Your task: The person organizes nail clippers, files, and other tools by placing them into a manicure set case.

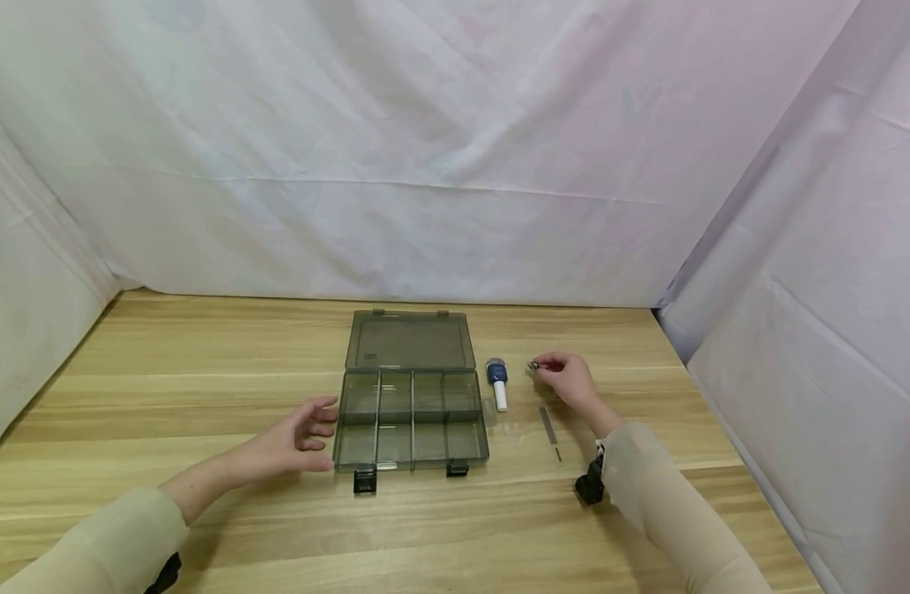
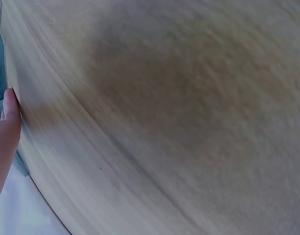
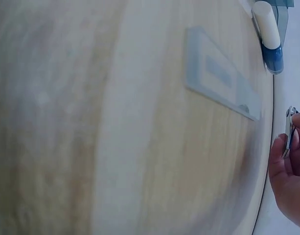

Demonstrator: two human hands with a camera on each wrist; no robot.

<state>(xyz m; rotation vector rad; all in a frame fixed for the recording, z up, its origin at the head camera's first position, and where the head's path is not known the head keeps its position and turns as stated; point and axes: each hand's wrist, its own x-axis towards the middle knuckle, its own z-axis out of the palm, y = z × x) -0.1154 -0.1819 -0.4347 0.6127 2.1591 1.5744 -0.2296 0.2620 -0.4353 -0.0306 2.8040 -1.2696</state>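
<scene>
A smoky clear divider box (image 1: 412,464) lies with its lid (image 1: 410,340) folded back, several bare compartments facing up. At its left side is my left hand (image 1: 294,437), fingers loosely bent and fingertips right by the wall; in the left wrist view only part of that hand (image 2: 5,132) shows at the edge. My right hand (image 1: 569,381) pinches a small silver nail clipper (image 3: 289,129) between thumb and fingers, right of the box. Between them lies a blue bottle with a white cap (image 1: 497,384).
A thin grey strip (image 1: 547,425) in a clear sleeve lies below the right hand, with a small dark mark at its lower end. Faint clear pieces (image 1: 512,432) lie beside the box. White cloth (image 1: 395,239) hangs behind the wooden table (image 1: 224,346).
</scene>
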